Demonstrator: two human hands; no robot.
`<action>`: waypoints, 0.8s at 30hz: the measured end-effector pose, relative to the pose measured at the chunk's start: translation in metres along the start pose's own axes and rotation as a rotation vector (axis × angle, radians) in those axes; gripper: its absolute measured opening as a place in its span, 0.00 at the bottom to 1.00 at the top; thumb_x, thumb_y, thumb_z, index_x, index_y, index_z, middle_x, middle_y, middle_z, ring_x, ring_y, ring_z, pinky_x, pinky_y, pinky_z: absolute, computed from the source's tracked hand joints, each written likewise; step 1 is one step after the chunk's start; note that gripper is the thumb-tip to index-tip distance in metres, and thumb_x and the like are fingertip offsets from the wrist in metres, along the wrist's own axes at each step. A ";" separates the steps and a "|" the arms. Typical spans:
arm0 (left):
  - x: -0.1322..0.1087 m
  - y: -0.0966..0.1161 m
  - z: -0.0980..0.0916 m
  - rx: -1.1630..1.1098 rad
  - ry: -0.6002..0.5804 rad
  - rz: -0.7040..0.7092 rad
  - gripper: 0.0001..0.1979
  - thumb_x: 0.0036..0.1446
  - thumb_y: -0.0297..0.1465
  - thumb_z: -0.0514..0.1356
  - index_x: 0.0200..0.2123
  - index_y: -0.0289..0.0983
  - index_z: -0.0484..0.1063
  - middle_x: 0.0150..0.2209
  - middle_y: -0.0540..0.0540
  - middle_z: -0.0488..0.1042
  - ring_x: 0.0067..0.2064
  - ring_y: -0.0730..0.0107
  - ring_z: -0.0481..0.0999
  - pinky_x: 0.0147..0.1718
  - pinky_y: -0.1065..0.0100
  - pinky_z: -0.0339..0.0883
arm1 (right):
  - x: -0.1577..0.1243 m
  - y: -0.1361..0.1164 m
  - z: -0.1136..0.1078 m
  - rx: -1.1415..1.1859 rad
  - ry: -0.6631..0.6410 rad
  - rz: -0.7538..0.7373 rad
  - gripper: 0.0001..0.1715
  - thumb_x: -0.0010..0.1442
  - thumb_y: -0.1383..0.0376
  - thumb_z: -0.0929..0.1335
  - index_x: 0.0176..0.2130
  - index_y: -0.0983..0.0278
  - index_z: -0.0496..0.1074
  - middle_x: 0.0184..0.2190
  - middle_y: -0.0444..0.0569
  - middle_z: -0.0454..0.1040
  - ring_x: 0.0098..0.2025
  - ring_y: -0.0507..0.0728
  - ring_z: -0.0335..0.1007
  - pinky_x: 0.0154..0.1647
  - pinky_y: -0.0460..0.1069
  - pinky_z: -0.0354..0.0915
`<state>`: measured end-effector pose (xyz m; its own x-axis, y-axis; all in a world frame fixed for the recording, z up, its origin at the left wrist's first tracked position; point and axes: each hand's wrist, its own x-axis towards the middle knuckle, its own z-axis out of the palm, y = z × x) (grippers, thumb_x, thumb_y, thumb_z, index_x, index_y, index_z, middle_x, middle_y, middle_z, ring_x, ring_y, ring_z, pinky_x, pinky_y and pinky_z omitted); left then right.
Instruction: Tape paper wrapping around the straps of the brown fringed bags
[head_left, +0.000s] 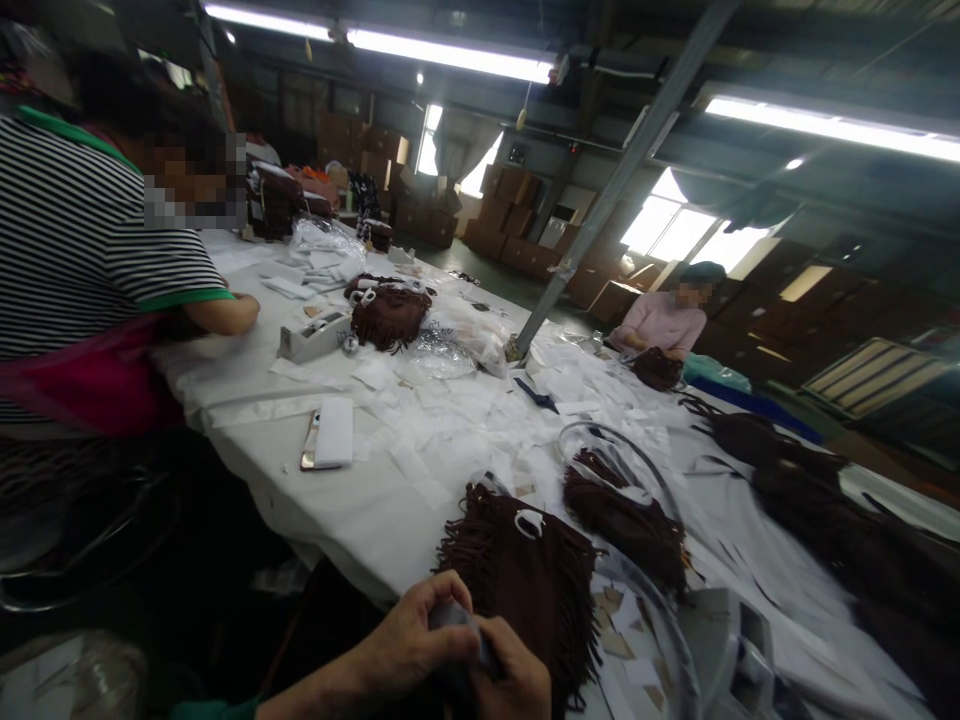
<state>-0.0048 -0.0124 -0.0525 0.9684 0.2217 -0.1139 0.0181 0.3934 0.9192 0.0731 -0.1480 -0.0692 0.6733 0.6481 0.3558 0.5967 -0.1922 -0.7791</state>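
Observation:
Low in the head view, my left hand (420,632) and my right hand (512,668) are close together at the table's near edge. Both have their fingers bent around a small greyish piece (452,618), whose kind I cannot make out. Just beyond them lies a dark brown fringed bag (525,570) with a white ring-shaped piece (529,523) on top. A second brown fringed bag (622,510) rests to its right, with a clear curved plastic band around it.
White paper sheets litter the table (247,440). A tape dispenser (315,338) stands further back, another dispenser (724,650) at right. A phone under white paper (330,435) lies left. A metal post (600,220) rises mid-table. Co-workers sit left (82,230) and far right (664,320).

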 end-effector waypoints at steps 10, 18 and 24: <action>0.011 -0.015 0.018 -0.639 0.251 -0.110 0.17 0.46 0.37 0.67 0.28 0.39 0.59 0.23 0.55 0.62 0.26 0.75 0.61 0.28 0.73 0.56 | -0.007 0.013 0.019 -0.127 0.070 0.082 0.22 0.61 0.50 0.63 0.44 0.61 0.74 0.32 0.48 0.79 0.31 0.57 0.77 0.34 0.45 0.72; 0.015 0.011 -0.006 0.390 0.113 0.129 0.10 0.52 0.38 0.64 0.25 0.39 0.71 0.24 0.49 0.66 0.30 0.67 0.61 0.35 0.68 0.54 | -0.015 0.030 0.011 -0.275 -0.085 -0.187 0.20 0.67 0.60 0.56 0.41 0.64 0.74 0.29 0.52 0.76 0.31 0.57 0.76 0.33 0.46 0.71; 0.019 0.007 0.013 0.029 0.157 0.082 0.18 0.57 0.47 0.57 0.28 0.38 0.65 0.22 0.53 0.59 0.23 0.74 0.55 0.23 0.71 0.50 | -0.008 0.015 0.007 -0.185 -0.063 -0.024 0.26 0.61 0.44 0.61 0.36 0.63 0.73 0.22 0.46 0.75 0.21 0.54 0.71 0.24 0.44 0.66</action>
<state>0.0168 -0.0174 -0.0435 0.9162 0.3896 -0.0941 -0.0497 0.3435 0.9379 0.0737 -0.1510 -0.0868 0.6327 0.6977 0.3361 0.6864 -0.3043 -0.6605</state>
